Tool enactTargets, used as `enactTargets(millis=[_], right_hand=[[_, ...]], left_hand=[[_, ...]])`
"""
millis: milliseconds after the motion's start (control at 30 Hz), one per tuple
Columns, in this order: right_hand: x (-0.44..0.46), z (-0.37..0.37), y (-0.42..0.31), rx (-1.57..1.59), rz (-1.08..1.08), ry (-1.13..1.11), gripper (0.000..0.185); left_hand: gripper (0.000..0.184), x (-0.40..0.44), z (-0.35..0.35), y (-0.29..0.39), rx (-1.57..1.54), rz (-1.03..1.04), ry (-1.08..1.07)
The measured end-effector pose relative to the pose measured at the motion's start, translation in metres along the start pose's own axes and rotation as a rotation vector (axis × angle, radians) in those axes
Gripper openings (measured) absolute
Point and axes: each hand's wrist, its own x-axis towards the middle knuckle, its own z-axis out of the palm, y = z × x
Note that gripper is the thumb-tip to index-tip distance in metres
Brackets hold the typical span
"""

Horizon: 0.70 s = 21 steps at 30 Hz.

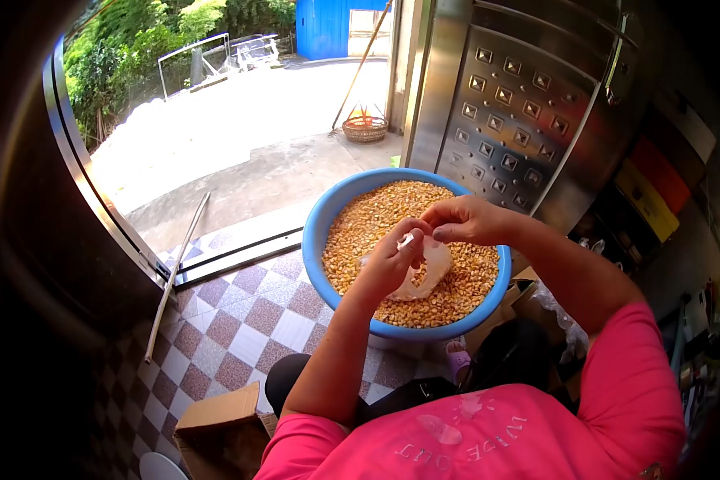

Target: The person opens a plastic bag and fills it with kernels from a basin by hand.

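A wide blue basin [313, 256] full of yellow corn kernels [372, 216] stands in front of my knees. Over the kernels hangs a thin, whitish, see-through plastic bag [434, 270]. My left hand [396, 254] is closed on the bag's upper edge, with a bit of white showing between thumb and finger. My right hand [462, 221] is pinched at the same edge, its fingertips meeting those of the left. What lies between the right fingertips is partly hidden. Some kernels show through and around the bag.
An open metal door [504, 120] stands beyond the basin at right. A pole [176, 276] leans across the doorway at left. An open cardboard box [224, 424] sits low on the left, on checkered tiles [248, 344]. Outside is a wicker basket [365, 130].
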Motion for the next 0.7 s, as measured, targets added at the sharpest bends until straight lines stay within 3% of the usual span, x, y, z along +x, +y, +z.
enactTargets(millis=[133,300,433,633,700], right_hand=[[-0.004,0.012,-0.011,-0.041,-0.096,0.105,0.022],[-0.004,0.011,-0.012,-0.423,-0.003,0.207,0.017],[-0.014,0.006,-0.015,-0.489,0.057,0.254,0.013],[-0.024,0.023,-0.021,-0.774,-0.166,0.095,0.009],[-0.021,0.036,-0.028,-1.009,-0.320,0.048,0.009]], left_hand=[[0.029,0.000,0.005,0.003,0.007,-0.007,-0.002],[0.036,-0.001,0.004,0.002,0.074,-0.007,0.036],[0.038,0.001,0.001,0.006,0.035,-0.008,0.046],[0.036,0.003,-0.018,-0.002,-0.035,-0.188,0.009],[0.034,0.004,-0.017,-0.010,-0.090,-0.252,0.081]])
